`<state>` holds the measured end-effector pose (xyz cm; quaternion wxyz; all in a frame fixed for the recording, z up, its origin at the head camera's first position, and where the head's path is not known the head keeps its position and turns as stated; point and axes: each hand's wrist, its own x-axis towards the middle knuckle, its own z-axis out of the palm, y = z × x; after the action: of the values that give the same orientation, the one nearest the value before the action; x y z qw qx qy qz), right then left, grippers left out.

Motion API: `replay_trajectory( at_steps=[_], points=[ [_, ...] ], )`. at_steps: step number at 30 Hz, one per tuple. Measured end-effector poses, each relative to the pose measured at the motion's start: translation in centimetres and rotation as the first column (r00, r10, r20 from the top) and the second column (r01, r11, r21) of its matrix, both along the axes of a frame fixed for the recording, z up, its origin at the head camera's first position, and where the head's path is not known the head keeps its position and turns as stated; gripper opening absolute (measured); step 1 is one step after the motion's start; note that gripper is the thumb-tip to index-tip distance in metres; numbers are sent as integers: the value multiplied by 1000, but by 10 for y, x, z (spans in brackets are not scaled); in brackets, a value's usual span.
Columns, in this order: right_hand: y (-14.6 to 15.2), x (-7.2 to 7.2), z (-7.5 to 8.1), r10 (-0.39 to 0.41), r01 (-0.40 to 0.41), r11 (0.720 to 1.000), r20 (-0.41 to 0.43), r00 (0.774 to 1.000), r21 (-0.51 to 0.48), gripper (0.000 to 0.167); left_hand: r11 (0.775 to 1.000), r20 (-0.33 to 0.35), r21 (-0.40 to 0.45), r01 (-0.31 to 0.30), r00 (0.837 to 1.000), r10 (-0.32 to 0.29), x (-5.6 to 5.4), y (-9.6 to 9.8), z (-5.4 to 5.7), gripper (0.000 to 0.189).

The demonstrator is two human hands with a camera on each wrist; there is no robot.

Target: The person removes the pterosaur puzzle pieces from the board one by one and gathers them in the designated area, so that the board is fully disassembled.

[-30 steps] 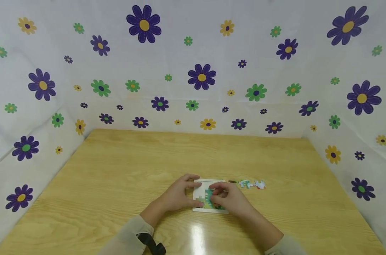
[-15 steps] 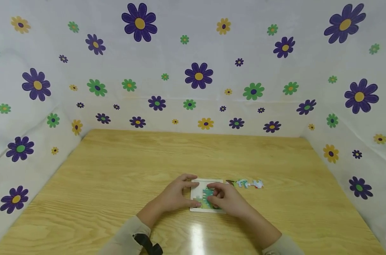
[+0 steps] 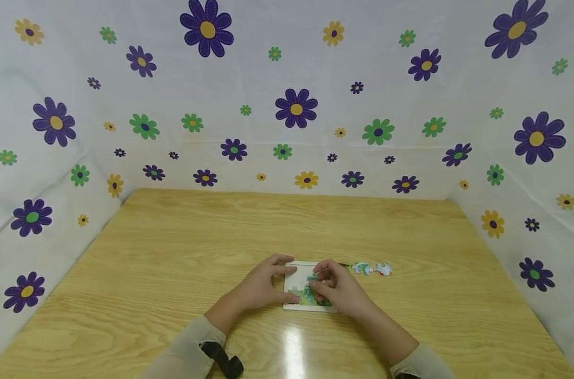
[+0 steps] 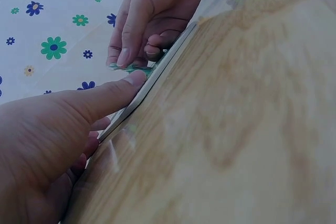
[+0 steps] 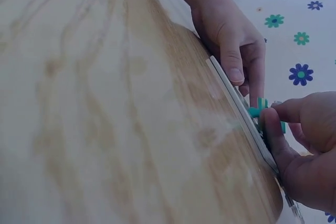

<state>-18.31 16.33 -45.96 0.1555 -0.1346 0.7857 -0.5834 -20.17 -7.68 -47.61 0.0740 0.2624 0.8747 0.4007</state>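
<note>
A small white-framed jigsaw board (image 3: 310,308) lies on the table, with green picture pieces filling its front part and bare white at the back left. My left hand (image 3: 260,284) holds the board's left side, thumb at the front corner and fingers at the back. Between thumb and fingers, my right hand (image 3: 346,292) pinches a teal-green puzzle piece (image 5: 256,112) over the board's right half. In the right wrist view that piece stands tilted above the white frame. The right hand hides much of the board's right side.
Loose puzzle pieces (image 3: 362,268) lie just beyond the board to the right, one more (image 3: 384,269) at the row's end. The wooden table (image 3: 197,226) is enclosed by a white flower-printed cloth (image 3: 249,68) at the back and both sides.
My right hand's fingers have curled more and risen slightly at the board, with the teal piece between them. The left hand keeps its hold. The head view has shifted a little.
</note>
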Motion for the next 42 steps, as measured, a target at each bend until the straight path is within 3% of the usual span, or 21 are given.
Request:
replay_trajectory(
  at_steps=[8,18,29,42],
  points=[
    [6,-1,2,-36,38,998,43,998,-50,24,1000,5,7,8,1000,-8,-2,2,2,71],
    [10,2,8,-36,45,996,104,994,-79,35,1000,22,1,9,1000,-9,0,-1,3,71],
    [27,4,6,-72,81,993,112,991,-82,33,1000,6,-11,4,1000,-4,-1,-1,3,71],
    [56,8,3,-297,300,954,104,949,-19,30,1000,28,2,11,1000,-11,-1,-1,2,71]
  ],
)
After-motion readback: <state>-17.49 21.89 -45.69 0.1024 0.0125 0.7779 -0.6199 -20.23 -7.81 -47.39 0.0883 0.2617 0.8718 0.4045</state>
